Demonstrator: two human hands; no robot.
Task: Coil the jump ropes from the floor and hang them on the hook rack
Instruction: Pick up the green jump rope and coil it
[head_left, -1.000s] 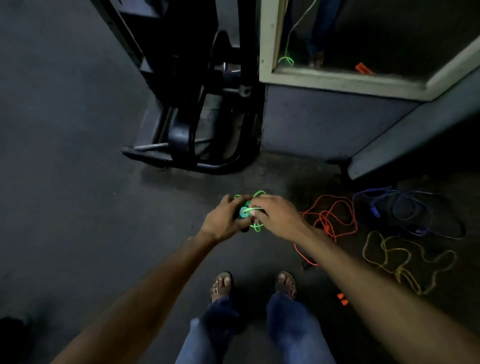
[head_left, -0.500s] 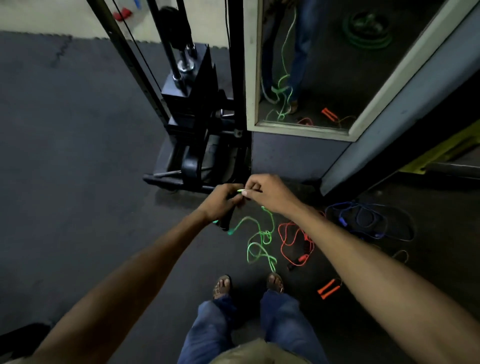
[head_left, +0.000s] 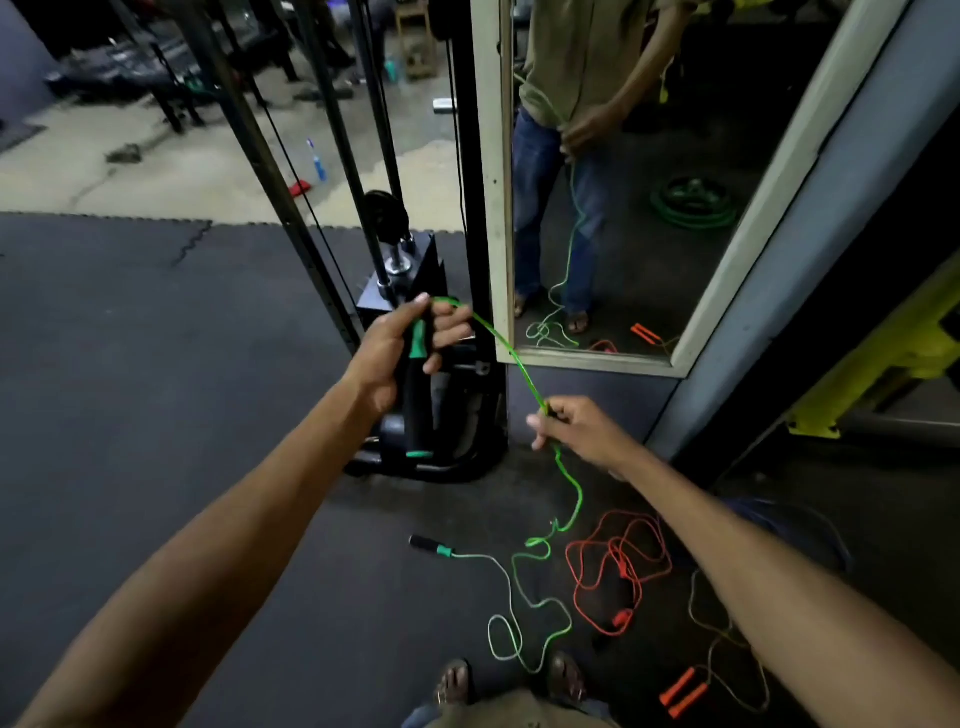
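My left hand (head_left: 400, 348) grips one black-and-green handle (head_left: 417, 410) of the green jump rope (head_left: 511, 353), held upright at chest height. The cord runs from that handle's top down to my right hand (head_left: 576, 428), which pinches it. Below my right hand the cord drops in loose loops to the floor, ending at the rope's second handle (head_left: 428, 545), which lies flat. An orange rope (head_left: 618, 566) lies tangled on the floor to the right. A dull yellow-brown rope (head_left: 722, 639) with orange handles (head_left: 683, 693) lies nearer my right arm. No hook rack is visible.
A black cable machine (head_left: 415, 280) stands straight ahead. Right of it a framed mirror (head_left: 623, 208) reflects a person holding the green cord. A blue rope (head_left: 779, 514) peeks out behind my right forearm. Yellow equipment (head_left: 883, 364) is at far right. My sandalled feet (head_left: 511, 680) are below.
Both hands have risen from the floor and moved apart. The green rope went from a bundle in my hands to a stretched cord, its lower part trailing on the floor.
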